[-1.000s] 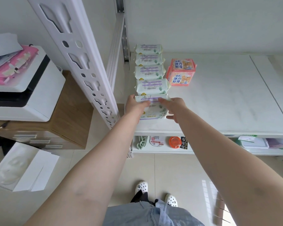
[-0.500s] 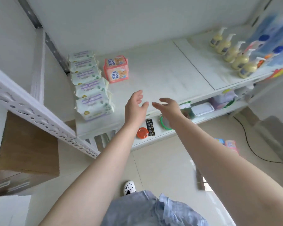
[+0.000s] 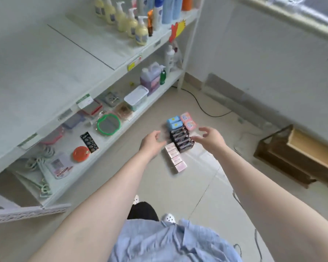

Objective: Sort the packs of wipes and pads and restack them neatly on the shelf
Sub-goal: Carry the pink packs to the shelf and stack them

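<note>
Several packs lie grouped on the tiled floor: a row of black packs [image 3: 181, 139], a row of pale pink packs [image 3: 175, 160], two blue packs [image 3: 174, 122] and two pink-orange packs [image 3: 187, 121]. My left hand [image 3: 152, 142] hovers open just left of the black packs. My right hand [image 3: 209, 138] hovers open just right of them. Neither hand touches a pack. The white shelf [image 3: 45, 72] stretches along the left with a bare top board.
Pump bottles [image 3: 129, 23] stand at the shelf's far end. The lower shelf holds a green-rimmed mirror [image 3: 108, 125], an orange lid [image 3: 81, 153], a white box [image 3: 136, 97] and purple jugs [image 3: 151, 77]. A wooden crate [image 3: 299, 159] and a black cable [image 3: 203, 108] are on the floor at right.
My hands left the green wipes packs stacked on the shelf. The view swung right and down, and both open hands now reach over the packs on the floor.
</note>
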Demonstrator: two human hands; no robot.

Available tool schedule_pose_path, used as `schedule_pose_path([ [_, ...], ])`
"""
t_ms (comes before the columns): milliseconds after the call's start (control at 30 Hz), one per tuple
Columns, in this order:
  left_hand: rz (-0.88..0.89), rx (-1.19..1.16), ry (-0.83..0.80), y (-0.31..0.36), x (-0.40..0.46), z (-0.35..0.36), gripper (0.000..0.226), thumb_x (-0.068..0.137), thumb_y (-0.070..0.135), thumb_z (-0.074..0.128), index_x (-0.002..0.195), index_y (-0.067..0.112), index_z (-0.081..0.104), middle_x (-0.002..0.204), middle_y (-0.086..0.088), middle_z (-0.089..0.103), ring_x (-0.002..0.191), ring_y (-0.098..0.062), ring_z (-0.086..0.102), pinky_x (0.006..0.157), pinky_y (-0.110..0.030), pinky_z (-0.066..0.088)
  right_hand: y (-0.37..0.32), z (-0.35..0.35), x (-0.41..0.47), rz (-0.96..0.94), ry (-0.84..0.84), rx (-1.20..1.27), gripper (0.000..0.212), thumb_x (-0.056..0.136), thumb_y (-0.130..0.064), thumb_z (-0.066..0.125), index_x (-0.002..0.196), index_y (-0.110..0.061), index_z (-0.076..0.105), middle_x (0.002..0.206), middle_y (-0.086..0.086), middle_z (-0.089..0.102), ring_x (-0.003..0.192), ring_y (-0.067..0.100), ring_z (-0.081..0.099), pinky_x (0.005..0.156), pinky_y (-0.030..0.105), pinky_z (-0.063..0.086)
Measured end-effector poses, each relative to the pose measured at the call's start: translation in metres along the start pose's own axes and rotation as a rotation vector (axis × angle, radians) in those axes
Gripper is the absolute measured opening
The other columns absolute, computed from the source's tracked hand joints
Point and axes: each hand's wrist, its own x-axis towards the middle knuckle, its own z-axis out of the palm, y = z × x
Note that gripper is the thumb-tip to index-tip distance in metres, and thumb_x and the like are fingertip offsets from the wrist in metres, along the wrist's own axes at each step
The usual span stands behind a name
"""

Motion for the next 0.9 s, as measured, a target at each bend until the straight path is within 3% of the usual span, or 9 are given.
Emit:
schedule_pose_path([
  [200,0.023,0.195,-0.124,0.038,0.033,0.052,0.051,0.086,0.016,0.065,0.135,0.014,0.05,0.121,-0.006,0.059,0.119,-0.025,0.055,0.097,-0.029,0.041,0.045,-0.056,0.036,0.06,0.07,0.003,0.057,0.085,-0.031,0.072,0.137,-0.017,0.051,0.136,0.007,0.055,0.12,0.025,0.055,0.097,0.033,0.043],
  [333,0.012,0.282,-0.166,0.063,0.069,0.071,0.054,0.088,0.018,0.062,0.139,0.015,0.045,0.133,-0.008,0.055,0.123,-0.024,0.052,0.096,-0.026,0.039,0.053,-0.081,0.072,0.092,0.069,0.014,0.059,0.084,-0.033,0.073,0.137,-0.02,0.05,0.137,0.005,0.054,0.103,0.021,0.057,0.1,0.038,0.045],
  [433,0.007,0.299,-0.18,0.089,0.1,0.086,0.056,0.087,0.021,0.064,0.139,0.017,0.046,0.135,-0.008,0.055,0.123,-0.024,0.051,0.099,-0.028,0.039,0.055,-0.105,0.099,0.105,0.091,0.019,0.059,0.084,-0.032,0.072,0.138,-0.02,0.05,0.138,0.004,0.053,0.108,0.022,0.057,0.097,0.039,0.048],
  [633,0.026,0.293,-0.224,0.153,0.142,0.133,0.047,0.088,0.018,0.061,0.133,0.015,0.05,0.121,-0.005,0.058,0.112,-0.024,0.055,0.086,-0.026,0.04,0.065,-0.149,0.155,0.127,0.073,0.01,0.059,0.084,-0.031,0.072,0.138,-0.022,0.049,0.134,0.003,0.055,0.118,0.02,0.055,0.089,0.026,0.041],
  [767,0.019,0.305,-0.259,0.184,0.171,0.178,0.056,0.088,0.018,0.063,0.141,0.018,0.045,0.135,-0.006,0.053,0.124,-0.023,0.051,0.097,-0.028,0.04,0.076,-0.181,0.204,0.113,0.007,-0.039,0.059,0.085,-0.029,0.072,0.138,-0.022,0.049,0.129,0.007,0.058,0.113,0.021,0.057,0.09,0.03,0.045],
  [900,-0.033,0.313,-0.213,0.214,0.203,0.22,0.057,0.087,0.017,0.062,0.141,0.018,0.043,0.136,-0.006,0.054,0.123,-0.023,0.051,0.098,-0.026,0.039,0.09,-0.223,0.261,0.035,-0.058,-0.124,0.061,0.085,-0.029,0.072,0.14,-0.022,0.047,0.135,0.004,0.054,0.113,0.021,0.058,0.089,0.03,0.047],
])
